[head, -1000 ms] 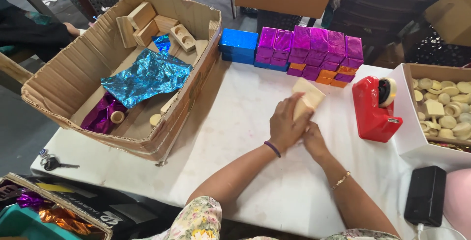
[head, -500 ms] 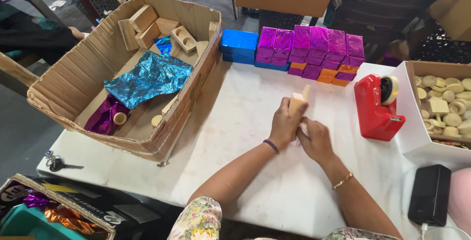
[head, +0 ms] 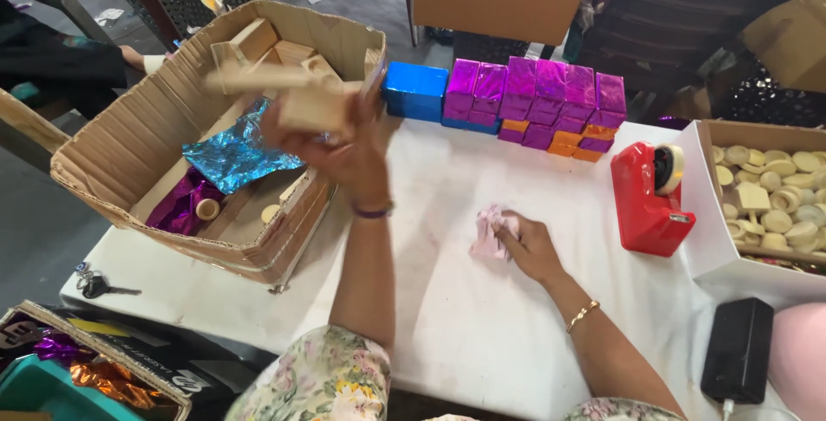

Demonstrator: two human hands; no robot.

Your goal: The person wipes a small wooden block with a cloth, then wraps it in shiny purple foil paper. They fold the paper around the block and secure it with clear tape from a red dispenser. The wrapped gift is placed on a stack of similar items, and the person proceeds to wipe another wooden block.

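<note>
The left hand (head: 344, 150) is raised over the near edge of the big cardboard box (head: 112, 163) at ten o'clock, its fingers closed around a plain wooden block (head: 314, 104). The block is blurred, but it looks like bare, pale wood with flat faces and square edges. It is probably light for its bulk, rigid and not fragile, and the unfinished faces should give a dry, sure grip. Two opposite flat sides are the natural place to hold it, with fingers on one and the thumb on the other.

The right hand (head: 529, 245) rests on the white table (head: 447, 318) near the centre, fingertips pressing on a small crumpled pink cloth (head: 489, 233), which is soft and limp and would bunch under any pull.

At twelve o'clock stands a row of foil-wrapped blocks (head: 538, 103), magenta with one blue. The foil is thin and likely slick and easily dented. A red tape dispenser (head: 650, 193) sits at two o'clock.
</note>
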